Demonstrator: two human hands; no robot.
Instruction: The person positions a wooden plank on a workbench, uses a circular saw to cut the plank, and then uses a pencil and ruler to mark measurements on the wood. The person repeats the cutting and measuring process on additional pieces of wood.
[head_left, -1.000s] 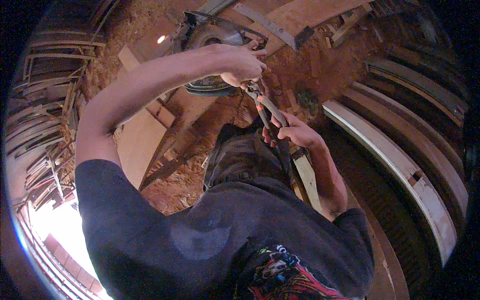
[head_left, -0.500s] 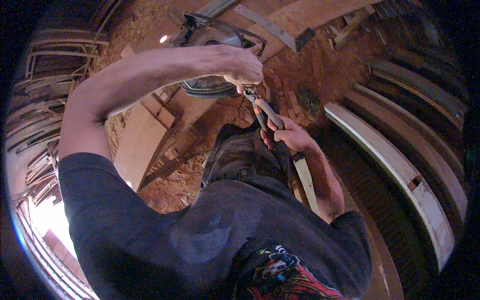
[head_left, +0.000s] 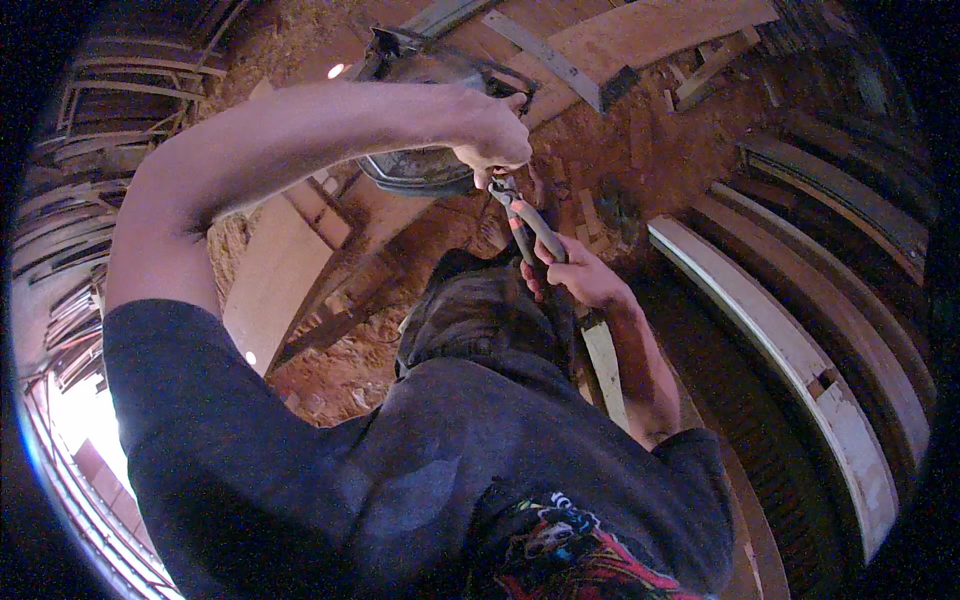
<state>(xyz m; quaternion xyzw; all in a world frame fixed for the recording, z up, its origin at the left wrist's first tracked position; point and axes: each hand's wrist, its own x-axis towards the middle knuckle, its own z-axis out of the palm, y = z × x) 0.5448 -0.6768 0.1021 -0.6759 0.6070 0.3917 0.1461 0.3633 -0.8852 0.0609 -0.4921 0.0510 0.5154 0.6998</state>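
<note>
One pale board [head_left: 275, 275] lies left of the left hand [head_left: 490, 132]. Its fingers are curled in; what they hold cannot be told. Just behind them sits a dark saw [head_left: 412, 172]. The pliers' [head_left: 537, 225] tips are just below these fingers. The right hand's [head_left: 587, 275] fingers wrap the handles, which are a bit apart. Well right of them lies a long white board [head_left: 762, 322].

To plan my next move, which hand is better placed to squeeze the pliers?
Probably your right hand: it grips the pliers' handles, while your left hand is up by their metal head.
</note>
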